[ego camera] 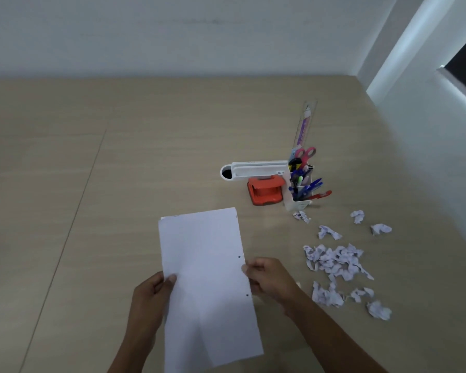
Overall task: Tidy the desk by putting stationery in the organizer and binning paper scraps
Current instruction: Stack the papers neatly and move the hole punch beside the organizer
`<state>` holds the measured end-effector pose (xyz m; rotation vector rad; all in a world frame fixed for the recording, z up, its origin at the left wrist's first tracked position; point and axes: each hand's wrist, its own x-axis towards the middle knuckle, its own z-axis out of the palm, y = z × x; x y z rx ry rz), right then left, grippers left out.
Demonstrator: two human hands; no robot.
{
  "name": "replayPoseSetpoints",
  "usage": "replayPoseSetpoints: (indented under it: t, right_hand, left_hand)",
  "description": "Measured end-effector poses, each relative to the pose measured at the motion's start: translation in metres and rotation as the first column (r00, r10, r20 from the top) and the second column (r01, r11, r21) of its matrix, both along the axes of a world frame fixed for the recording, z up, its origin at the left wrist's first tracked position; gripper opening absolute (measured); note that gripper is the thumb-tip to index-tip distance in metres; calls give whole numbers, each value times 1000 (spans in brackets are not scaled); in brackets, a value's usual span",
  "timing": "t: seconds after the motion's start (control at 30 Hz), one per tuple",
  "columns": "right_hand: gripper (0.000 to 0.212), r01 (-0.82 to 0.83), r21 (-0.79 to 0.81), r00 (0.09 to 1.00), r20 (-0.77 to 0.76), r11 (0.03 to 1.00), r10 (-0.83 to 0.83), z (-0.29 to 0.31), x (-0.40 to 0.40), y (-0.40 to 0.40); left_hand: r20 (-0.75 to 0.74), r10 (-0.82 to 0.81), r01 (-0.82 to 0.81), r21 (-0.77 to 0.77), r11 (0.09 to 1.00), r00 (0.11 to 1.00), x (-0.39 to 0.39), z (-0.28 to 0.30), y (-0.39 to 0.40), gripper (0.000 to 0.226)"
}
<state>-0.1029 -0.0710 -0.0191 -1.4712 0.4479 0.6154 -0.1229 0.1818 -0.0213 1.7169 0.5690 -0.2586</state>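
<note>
I hold a white sheet of paper (205, 267) above the desk's near middle. My left hand (152, 294) pinches its left edge and my right hand (269, 278) grips its right edge, where two small punched holes show. A white organizer (300, 196) stands to the far right, filled with pens, pink-handled scissors (306, 154) and a tall ruler (303, 125). Several crumpled paper scraps (334, 261) lie scattered on the desk to the right of my right hand.
An orange hole punch (265, 189) sits left of the organizer, with a white stapler-like tool (253, 170) lying behind it. The wooden desk (119, 170) meets a white wall at the back and on the right. No bin is in view.
</note>
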Motion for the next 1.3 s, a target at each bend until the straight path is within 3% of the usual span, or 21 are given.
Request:
replayPoseSetpoints:
  t: [0.13, 0.3, 0.4, 0.47, 0.53, 0.63, 0.73, 0.93, 1.07, 1.1, 1.2, 1.3]
  right_hand:
    - [24, 70, -48, 997, 13, 996, -70, 10, -9, -2]
    - [41, 46, -178, 994, 105, 983, -28, 13, -14, -3]
    - [36, 8, -331, 987, 155, 944, 46, 9, -16, -3]
    - [27, -9, -507, 961, 234, 862, 148, 8, -16, -3]
    - [15, 81, -603, 930, 333, 794, 158, 11, -19, 0]
    - [14, 244, -523, 862, 503, 817, 64, 18, -23, 4]
    - [20, 341, -403, 815, 576, 849, -54, 16, -30, 7]
    - [41, 271, -432, 826, 563, 860, 22, -7, -47, 8]
    - [32, 288, -402, 827, 562, 869, -14, 10, -40, 9]
    - [30, 256, -412, 853, 521, 874, -4, 15, -38, 7]
    - [32, 94, -377, 950, 311, 921, 30, 25, -33, -1]
    - [31, 9, -320, 977, 204, 947, 60, 29, -34, -7]
  left_hand:
    - [27, 1, 0, -17, 1000, 1000, 0, 7, -8, 18]
    - [14, 1, 1, -109, 994, 1000, -6, 13, -14, 15]
    - [44, -6, 10, -90, 996, 999, -8, 17, -13, 15]
    - [79, -32, 38, -68, 997, 996, -11, 21, -13, 16]
    - [116, -44, 50, -53, 997, 992, -12, 25, -12, 17]
    - [174, -3, 16, -77, 997, 985, -13, 33, -10, 17]
    - [212, 61, -35, -125, 992, 975, -19, 37, -10, 17]
    - [211, -60, 74, -60, 995, 976, -43, 25, -5, 20]
    - [263, -21, 34, -45, 998, 965, -34, 31, -4, 20]
    - [256, -37, 44, -20, 999, 966, -29, 35, -2, 11]
    - [128, -77, 86, -66, 994, 989, -13, 44, 4, 15]
    - [64, -108, 113, -72, 991, 992, -8, 47, 7, 13]
